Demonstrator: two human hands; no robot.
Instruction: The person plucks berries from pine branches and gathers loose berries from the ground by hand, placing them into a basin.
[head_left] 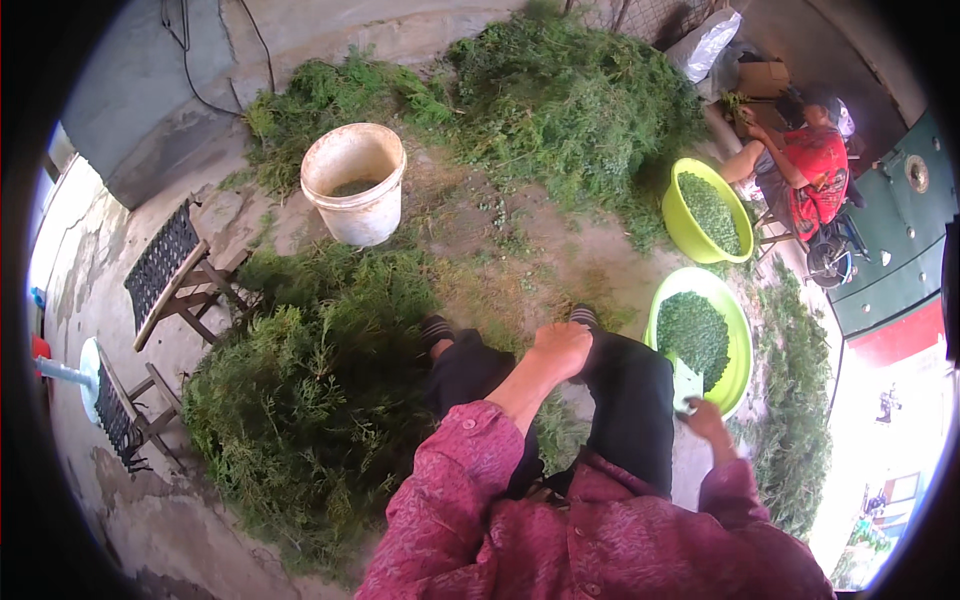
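My left hand (562,350) is closed in a fist over my left-of-centre lap, by the knee of my dark trousers; whatever it may hold is hidden. Beside my right leg, my right hand (706,420) grips the near end of a pale green flat piece (686,384), which leans into a light green basin (743,345) at the rim. Small green pellet-like bits (692,332), seemingly picked from plants, fill much of that basin. A large heap of leafy green branches (310,400) lies on the ground to my left.
A white bucket (365,219) stands ahead. More branches (580,110) are piled at the back. A yellow-green basin (690,235) of green bits sits before a seated person in red (815,175). Two low folding stools (165,270) are at left, one bearing a pale blue round object (90,380).
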